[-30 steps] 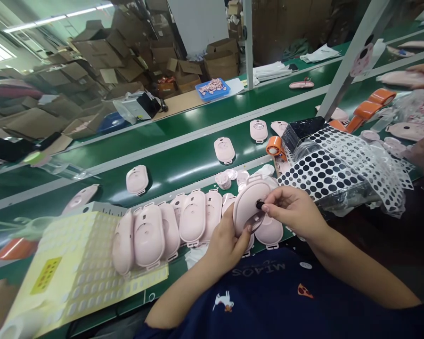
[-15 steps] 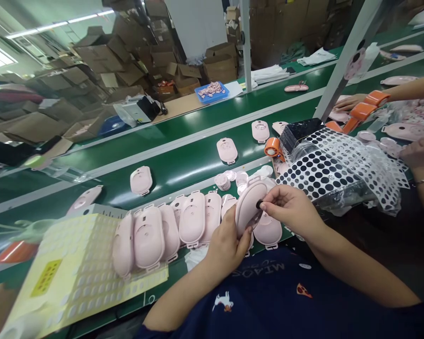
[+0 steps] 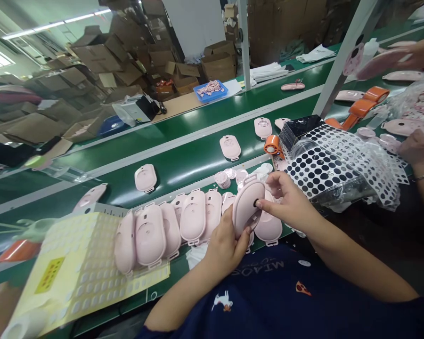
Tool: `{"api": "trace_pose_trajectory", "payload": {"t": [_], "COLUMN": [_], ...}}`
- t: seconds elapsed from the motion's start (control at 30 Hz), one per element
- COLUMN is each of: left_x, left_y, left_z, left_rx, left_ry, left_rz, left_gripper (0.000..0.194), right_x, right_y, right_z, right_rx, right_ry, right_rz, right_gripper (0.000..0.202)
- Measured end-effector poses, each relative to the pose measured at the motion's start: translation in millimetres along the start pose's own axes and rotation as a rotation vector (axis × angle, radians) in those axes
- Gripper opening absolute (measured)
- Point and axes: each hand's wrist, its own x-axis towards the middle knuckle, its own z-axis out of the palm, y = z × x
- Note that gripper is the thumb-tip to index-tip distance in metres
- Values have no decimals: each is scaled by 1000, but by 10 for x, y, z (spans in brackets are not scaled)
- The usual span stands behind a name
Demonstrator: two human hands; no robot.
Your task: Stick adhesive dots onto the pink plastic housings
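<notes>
My left hand (image 3: pixel 226 240) grips a pink oval plastic cover (image 3: pixel 245 203) by its lower edge, tilted up in front of my chest. A round black sticker (image 3: pixel 256 203) sits on the cover's face toward its right side. My right hand (image 3: pixel 288 202) presses its thumb on that sticker, with the other fingers lifted apart. Behind and below the held piece lies another pink cover (image 3: pixel 268 226), partly hidden. To the left, several like covers (image 3: pixel 192 216) lean in an overlapping row. Small clear round discs (image 3: pixel 222 180) are stacked just beyond my hands.
Sheets of black round stickers (image 3: pixel 314 172) and plastic wrap lie at right beside an orange handheld fan (image 3: pixel 273 145). A yellow sticker sheet (image 3: pixel 70 273) is at left. Pink covers (image 3: pixel 230 147) rest on the green conveyor belt (image 3: pixel 183 160). A co-worker's hands (image 3: pixel 419 146) are at far right.
My right fingers have spread from a pinch on the black sticker, leaving the thumb against it on the cover. Covers on the belt have shifted slightly right. A co-worker's hand has lifted a pink piece.
</notes>
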Motion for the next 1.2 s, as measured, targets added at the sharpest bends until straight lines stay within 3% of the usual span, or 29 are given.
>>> {"api": "trace_pose_trajectory", "payload": {"t": [0.07,0.13,0.23,0.37,0.43,0.53,0.6,0.63,0.7,0.77,0.83,0.97,1.2], "left_x": [6,4,-5,-14,-30,-83,-123,-138,-149,-138,-122,-143,-175], "left_y": [19,29,4,-154,-294,-531,-651,-687,-707,-672,-619,-564,-553], "left_z": [-24,-29,21,90,29,-224,-429,-513,-608,-598,-520,-380,-346], "left_rx": [-103,-204,-361,-616,-757,-876,-896,-904,-925,-961,-998,-1014,-1118], "left_ry": [-26,-62,-95,16,159,485,636,670,725,775,784,698,686], "left_rz": [-39,-100,-226,-441,-551,-651,-643,-628,-606,-619,-650,-676,-756], "left_gripper": [55,57,61,66,67,62,55,50,43,42,47,59,74], "right_x": [1,-11,-29,90,231,446,539,573,637,726,850,1110,1236], "right_y": [80,144,185,177,170,148,134,134,160,225,315,483,586], "right_z": [41,118,271,336,210,-102,-224,-219,-67,208,487,773,782], "right_rx": [128,280,351,317,280,58,-168,-306,-680,-1050,-1231,-1330,-1451], "right_ry": [-86,-213,-252,-321,-220,133,217,174,-49,-316,-483,-645,-748], "right_rz": [-9,11,62,76,-19,-267,-372,-386,-358,-315,-309,-344,-368], "right_gripper": [56,56,52,69,70,49,40,37,32,32,36,34,28]}}
